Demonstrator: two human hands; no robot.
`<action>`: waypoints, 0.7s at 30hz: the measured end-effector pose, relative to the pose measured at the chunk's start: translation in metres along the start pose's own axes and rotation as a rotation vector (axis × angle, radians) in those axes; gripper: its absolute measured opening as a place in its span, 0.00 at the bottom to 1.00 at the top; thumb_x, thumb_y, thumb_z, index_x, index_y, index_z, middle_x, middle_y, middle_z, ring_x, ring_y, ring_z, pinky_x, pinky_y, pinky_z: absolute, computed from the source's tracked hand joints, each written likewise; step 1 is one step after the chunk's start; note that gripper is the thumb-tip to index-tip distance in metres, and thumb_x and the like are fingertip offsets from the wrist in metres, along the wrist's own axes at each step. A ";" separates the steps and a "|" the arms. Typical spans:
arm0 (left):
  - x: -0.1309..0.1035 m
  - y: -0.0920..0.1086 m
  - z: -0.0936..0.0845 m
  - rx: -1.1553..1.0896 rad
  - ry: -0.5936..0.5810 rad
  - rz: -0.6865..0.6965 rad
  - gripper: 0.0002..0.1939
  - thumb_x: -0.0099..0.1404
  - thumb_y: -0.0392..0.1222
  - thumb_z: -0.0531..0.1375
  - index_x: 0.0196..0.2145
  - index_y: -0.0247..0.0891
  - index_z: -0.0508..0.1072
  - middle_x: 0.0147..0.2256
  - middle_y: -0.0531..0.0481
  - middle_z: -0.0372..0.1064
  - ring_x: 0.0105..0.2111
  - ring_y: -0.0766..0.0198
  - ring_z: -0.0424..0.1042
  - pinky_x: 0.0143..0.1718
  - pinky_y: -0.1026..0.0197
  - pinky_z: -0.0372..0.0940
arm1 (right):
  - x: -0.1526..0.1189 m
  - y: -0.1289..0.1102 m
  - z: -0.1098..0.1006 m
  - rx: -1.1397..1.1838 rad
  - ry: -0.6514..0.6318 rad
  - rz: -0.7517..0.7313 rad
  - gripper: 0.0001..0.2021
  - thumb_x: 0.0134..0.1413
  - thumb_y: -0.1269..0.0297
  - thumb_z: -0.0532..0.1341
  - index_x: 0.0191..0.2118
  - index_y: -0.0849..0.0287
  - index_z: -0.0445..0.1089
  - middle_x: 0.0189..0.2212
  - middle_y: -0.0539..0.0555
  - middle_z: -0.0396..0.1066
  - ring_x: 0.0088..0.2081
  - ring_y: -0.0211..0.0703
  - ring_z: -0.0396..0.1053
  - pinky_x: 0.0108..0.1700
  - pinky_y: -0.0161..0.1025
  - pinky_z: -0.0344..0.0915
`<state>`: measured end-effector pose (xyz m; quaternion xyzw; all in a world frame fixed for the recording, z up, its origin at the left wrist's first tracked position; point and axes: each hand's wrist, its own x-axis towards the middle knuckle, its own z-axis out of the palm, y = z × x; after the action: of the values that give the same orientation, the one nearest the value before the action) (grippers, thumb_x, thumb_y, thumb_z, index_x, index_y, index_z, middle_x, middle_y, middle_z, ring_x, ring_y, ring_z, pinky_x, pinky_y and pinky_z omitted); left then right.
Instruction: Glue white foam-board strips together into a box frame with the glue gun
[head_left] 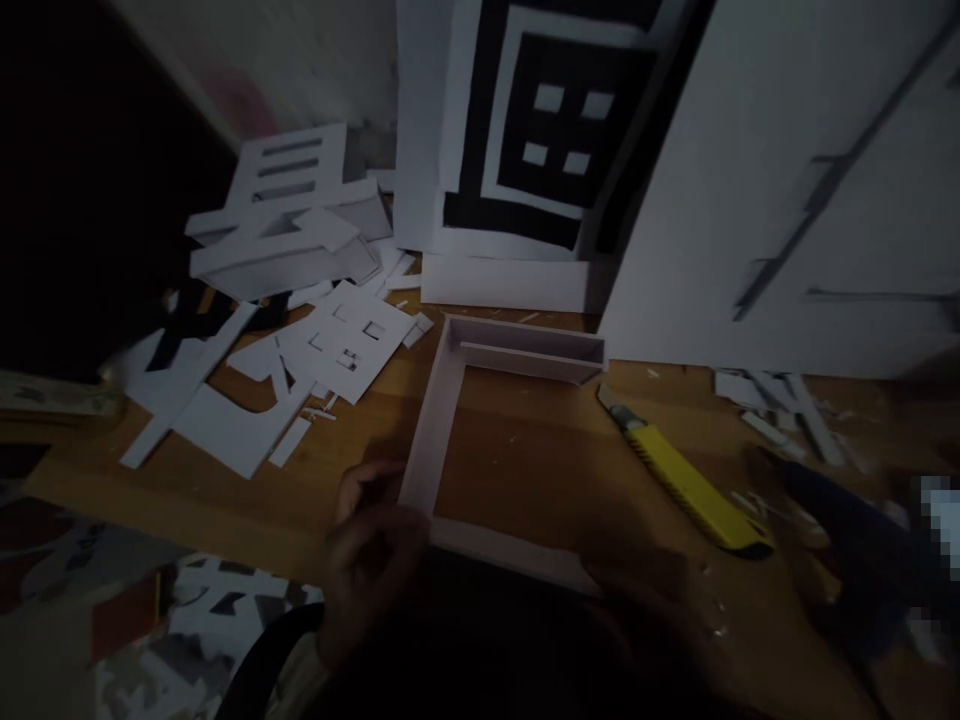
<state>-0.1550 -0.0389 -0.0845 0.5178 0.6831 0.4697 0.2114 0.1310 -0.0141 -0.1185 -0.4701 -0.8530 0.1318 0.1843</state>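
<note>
A three-sided frame of white board strips (431, 430), probably foam board, stands on edge on the wooden table, with a doubled strip along its far side. My left hand (375, 540) pinches its near left corner between thumb and fingers. At the right end of the near strip is my right hand (645, 590), deep in shadow, its fingers hard to make out. A yellow utility knife (682, 480) lies right of the frame with some blade out. A dark shape at the bottom covers part of the near strip and both forearms.
White board offcuts (352, 340) are heaped at the left. A panel with a black window pattern (555, 120) and a large white board (787, 200) stand behind. Board scraps (780, 400) and a dark blue tool like a glue gun (847, 530) lie right. More scraps (225, 600) are below the table's left edge.
</note>
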 end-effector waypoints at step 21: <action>-0.001 -0.004 0.002 0.060 0.041 0.063 0.05 0.59 0.33 0.63 0.30 0.43 0.74 0.45 0.51 0.68 0.49 0.58 0.69 0.43 0.58 0.67 | 0.010 0.007 0.010 0.232 -0.099 -0.022 0.17 0.54 0.69 0.59 0.48 0.45 0.73 0.30 0.52 0.73 0.36 0.46 0.74 0.37 0.40 0.72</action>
<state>-0.1549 -0.0389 -0.0893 0.5353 0.6845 0.4659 0.1669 0.1273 -0.0026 -0.1283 -0.4293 -0.8450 0.2508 0.1968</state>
